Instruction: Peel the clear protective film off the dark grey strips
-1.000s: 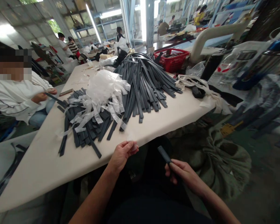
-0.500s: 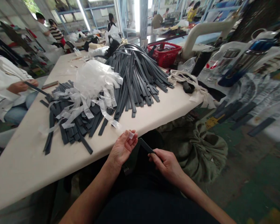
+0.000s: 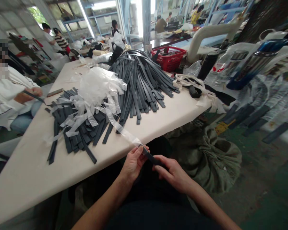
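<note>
At the table's front edge, my left hand (image 3: 133, 163) pinches the end of a clear plastic strip (image 3: 121, 128) together with the tip of a dark strap (image 3: 151, 157). My right hand (image 3: 172, 171) is closed round the same strap, a little to the right. The plastic strip runs back to a heap of clear strips (image 3: 96, 84) lying over short dark straps (image 3: 74, 137). Behind and to the right of it, a large tied bundle of long dark straps (image 3: 139, 86) fans out over the table (image 3: 158, 127).
A co-worker (image 3: 12, 92) at the left holds a dark strap. Toward the back stands a red basket (image 3: 169, 60). Bottles, including a blue one (image 3: 256, 60), and plastic-wrapped straps (image 3: 266, 102) are at the right. A green sack (image 3: 211, 156) lies below the table.
The strap tip and the plastic strip's end now meet in my left hand; before, the strap was apart from it. The plastic strip is drawn out toward me. The view has shifted slightly.
</note>
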The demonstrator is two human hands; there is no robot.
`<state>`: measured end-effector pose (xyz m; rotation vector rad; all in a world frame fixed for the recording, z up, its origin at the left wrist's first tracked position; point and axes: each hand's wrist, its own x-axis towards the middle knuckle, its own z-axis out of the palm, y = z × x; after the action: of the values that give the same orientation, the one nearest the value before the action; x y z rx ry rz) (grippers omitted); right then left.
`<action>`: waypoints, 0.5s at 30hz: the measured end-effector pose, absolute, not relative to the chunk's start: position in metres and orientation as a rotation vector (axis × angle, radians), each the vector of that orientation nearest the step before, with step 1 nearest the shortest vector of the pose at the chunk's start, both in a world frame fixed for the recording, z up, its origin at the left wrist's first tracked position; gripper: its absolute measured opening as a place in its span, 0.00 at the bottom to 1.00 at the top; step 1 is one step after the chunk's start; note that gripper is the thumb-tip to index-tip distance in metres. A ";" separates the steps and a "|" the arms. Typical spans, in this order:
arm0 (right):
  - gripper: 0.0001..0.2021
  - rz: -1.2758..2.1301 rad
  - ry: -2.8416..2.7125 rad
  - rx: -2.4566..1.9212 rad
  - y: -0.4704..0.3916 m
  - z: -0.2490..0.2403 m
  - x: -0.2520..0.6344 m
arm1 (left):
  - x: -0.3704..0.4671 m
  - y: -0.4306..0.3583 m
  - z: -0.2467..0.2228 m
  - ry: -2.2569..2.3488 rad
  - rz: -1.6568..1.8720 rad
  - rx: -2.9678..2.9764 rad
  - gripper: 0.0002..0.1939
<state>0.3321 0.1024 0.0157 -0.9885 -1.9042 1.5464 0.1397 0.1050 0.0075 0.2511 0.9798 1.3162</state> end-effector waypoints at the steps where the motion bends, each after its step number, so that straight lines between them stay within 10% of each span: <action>1: 0.17 1.579 -1.910 -0.971 0.100 0.012 0.343 | 0.138 0.105 0.006 0.984 1.341 0.239 0.18; 15: 0.29 1.755 -1.793 -1.054 0.086 -0.026 0.381 | 0.163 0.069 -0.017 1.024 1.213 0.376 0.17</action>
<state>0.3806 0.0863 -0.0264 -1.0543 -1.7926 1.7546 0.1627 0.0693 -0.0167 0.3757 1.0241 1.2130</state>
